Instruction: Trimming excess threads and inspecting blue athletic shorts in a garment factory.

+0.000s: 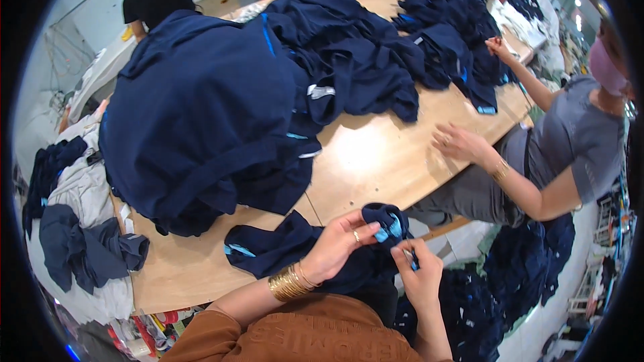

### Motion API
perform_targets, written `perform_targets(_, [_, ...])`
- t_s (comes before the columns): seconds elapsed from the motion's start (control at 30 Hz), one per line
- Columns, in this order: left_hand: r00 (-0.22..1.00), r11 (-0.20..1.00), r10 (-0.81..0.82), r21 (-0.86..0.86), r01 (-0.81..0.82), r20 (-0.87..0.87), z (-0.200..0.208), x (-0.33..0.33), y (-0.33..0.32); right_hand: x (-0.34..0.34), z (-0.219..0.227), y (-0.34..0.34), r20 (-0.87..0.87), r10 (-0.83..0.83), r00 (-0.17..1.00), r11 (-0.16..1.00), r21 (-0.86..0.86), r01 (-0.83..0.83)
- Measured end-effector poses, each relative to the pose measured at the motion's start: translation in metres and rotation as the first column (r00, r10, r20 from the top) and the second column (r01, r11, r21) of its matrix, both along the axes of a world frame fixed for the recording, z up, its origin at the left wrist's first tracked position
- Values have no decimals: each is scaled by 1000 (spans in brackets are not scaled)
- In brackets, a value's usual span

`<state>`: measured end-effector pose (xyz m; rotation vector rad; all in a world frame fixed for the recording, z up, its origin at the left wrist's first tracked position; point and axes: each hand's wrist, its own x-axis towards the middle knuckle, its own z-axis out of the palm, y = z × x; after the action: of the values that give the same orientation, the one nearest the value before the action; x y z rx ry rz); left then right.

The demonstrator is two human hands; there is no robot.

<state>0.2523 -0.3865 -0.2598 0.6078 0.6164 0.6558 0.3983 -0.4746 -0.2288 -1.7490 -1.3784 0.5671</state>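
Note:
A navy garment (pixel 275 249) with light blue trim lies along the table's near edge and is gathered up in front of me. My left hand (pixel 343 241) is closed on its raised, curled end, where the light blue lining (pixel 391 229) shows between navy folds. Just right of that end, my right hand (pixel 420 273) is closed in a pinch beside the cloth. A small greyish and blue thing shows at its fingertips, too small to make out. The lower part of the garment is hidden by my arms.
Large navy garment heaps (pixel 201 107) cover the wooden table's (pixel 359 154) far side. At the right a masked co-worker (pixel 570 134) reaches over the edge; others stand behind. White and grey cloth (pixel 84 194) lies at left. More navy garments (pixel 523 268) are piled low at right.

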Motion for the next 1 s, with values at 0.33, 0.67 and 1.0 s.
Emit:
perform_targets(0.33, [999,999,-20,-33,21,43,0,-4,-5,3,-5,-3,-87,-103,991,987,111,113])
perform_targets(0.67, [999,997,2,-79,2,52,11,-3,-4,6,-8,0,63,-68,996,996,54,65])
perform_targets(1.0, [993,993,-14,-119,28,118,12,2,-7,2,-4,5,246,-36,969,987,159,-4])
